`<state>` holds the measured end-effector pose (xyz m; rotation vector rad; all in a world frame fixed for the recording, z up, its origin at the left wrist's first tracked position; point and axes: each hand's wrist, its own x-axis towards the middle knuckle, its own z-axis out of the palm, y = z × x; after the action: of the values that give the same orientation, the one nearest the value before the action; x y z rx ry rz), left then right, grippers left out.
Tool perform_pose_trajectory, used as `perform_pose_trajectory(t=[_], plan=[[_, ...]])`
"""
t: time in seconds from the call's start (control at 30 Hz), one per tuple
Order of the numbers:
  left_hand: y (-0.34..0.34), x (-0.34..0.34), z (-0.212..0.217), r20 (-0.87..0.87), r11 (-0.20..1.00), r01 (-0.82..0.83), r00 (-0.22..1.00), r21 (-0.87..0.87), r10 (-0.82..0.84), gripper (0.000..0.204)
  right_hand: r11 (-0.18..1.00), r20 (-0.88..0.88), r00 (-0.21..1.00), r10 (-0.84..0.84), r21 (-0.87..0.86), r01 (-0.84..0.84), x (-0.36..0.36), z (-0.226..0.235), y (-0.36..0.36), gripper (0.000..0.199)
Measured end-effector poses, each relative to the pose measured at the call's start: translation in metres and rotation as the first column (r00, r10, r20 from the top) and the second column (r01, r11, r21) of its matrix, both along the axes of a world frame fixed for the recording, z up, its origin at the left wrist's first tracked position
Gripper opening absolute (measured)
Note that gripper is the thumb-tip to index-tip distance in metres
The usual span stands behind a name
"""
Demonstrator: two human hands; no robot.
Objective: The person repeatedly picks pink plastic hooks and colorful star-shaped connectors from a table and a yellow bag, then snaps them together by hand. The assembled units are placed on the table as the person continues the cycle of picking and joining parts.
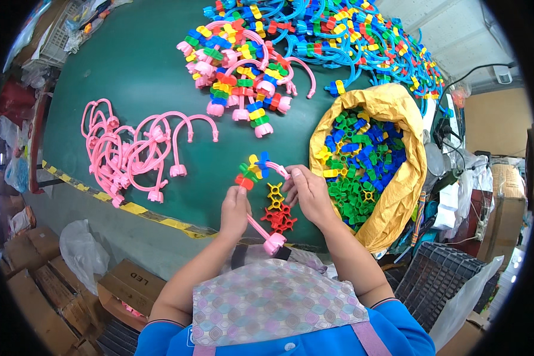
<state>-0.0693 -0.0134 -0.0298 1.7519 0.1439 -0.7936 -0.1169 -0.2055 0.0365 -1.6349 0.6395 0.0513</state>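
A pink curved plastic tube (258, 226) with a cup-shaped end is held between my hands above the table. Threaded on its upper bend are blue, yellow, green and red winged plastic rings (253, 167). My left hand (235, 212) is closed on the tube just below the red ring. Higher up, my right hand (308, 193) pinches the tube's other end. Between my hands lie a few loose yellow rings (275, 196) and a small heap of red rings (279, 219), on the green table near its front edge.
Bare pink tubes (130, 155) lie at the left of the green table (121, 65). Behind are pink tubes carrying coloured rings (237, 65) and a large pile of blue ones (338, 44). A yellow sack (418, 160) of loose rings stands at right. Cardboard boxes (132, 285) sit lower left.
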Motion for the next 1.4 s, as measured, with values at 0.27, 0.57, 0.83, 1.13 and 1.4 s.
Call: perform_pose_trajectory(t=[0.27, 0.57, 0.83, 1.13, 1.4], plan=[[0.021, 0.068, 0.008, 0.667, 0.977, 0.161, 0.714, 0.138, -0.212, 0.034, 0.932, 0.296, 0.936, 0.189, -0.356, -0.076, 0.085, 0.009, -0.020, 0.022], [0.071, 0.155, -0.033, 0.391, 0.485, -0.057, 0.676, 0.873, -0.624, 0.046, 0.829, 0.507, 0.850, -0.147, -0.406, 0.385, 0.162, 0.016, -0.101, 0.041], [0.063, 0.129, -0.030, 0.415, 0.886, 0.004, 0.883, 0.463, -0.221, 0.039, 0.864, -0.063, 0.974, 0.218, -0.452, -0.222, -0.030, -0.052, -0.030, 0.029], [0.067, 0.034, 0.007, 0.626, 0.961, 0.026, 0.754, 0.274, -0.199, 0.023, 0.619, 0.060, 0.914, 0.402, -0.753, -0.223, -0.042, -0.101, 0.013, 0.038], [0.059, 0.005, 0.012, 0.093, 0.942, -0.137, 0.980, -0.305, 0.173, 0.029, 0.591, 0.005, 0.943, 0.333, -0.781, -0.204, -0.056, -0.099, 0.001, 0.031]])
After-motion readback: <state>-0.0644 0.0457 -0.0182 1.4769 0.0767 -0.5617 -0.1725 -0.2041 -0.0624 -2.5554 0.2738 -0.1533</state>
